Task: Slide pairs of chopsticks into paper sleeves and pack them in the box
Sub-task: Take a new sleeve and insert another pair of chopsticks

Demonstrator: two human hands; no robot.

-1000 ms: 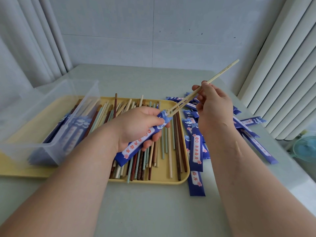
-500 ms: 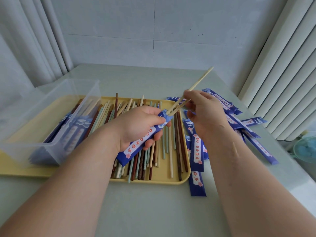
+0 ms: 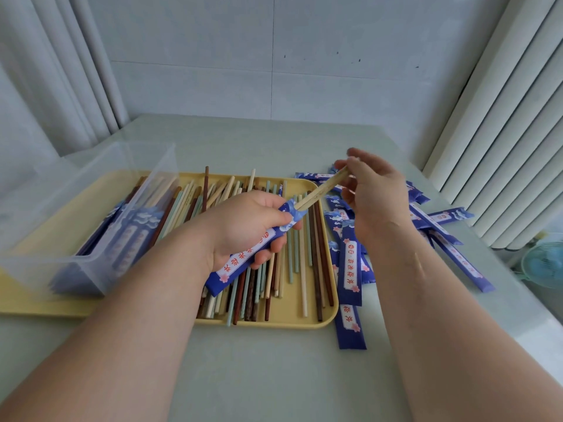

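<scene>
The left grip (image 3: 243, 226) holds a blue paper sleeve (image 3: 240, 263) above the yellow tray (image 3: 304, 321). The right grip (image 3: 374, 199) pinches the top of a pale chopstick pair (image 3: 320, 190), its lower end inside the sleeve's mouth. More sleeves (image 3: 350, 269) lie on the surface (image 3: 274, 376) just right of the tray.

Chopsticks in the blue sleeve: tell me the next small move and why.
Probably push the pale chopsticks further down with the right hand until they seat. Their upper part sticks out of the mouth of the blue sleeve, which the left hand grips over the yellow tray, and the right hand pinches their top end. Packing into the clear box can only follow that.
</scene>
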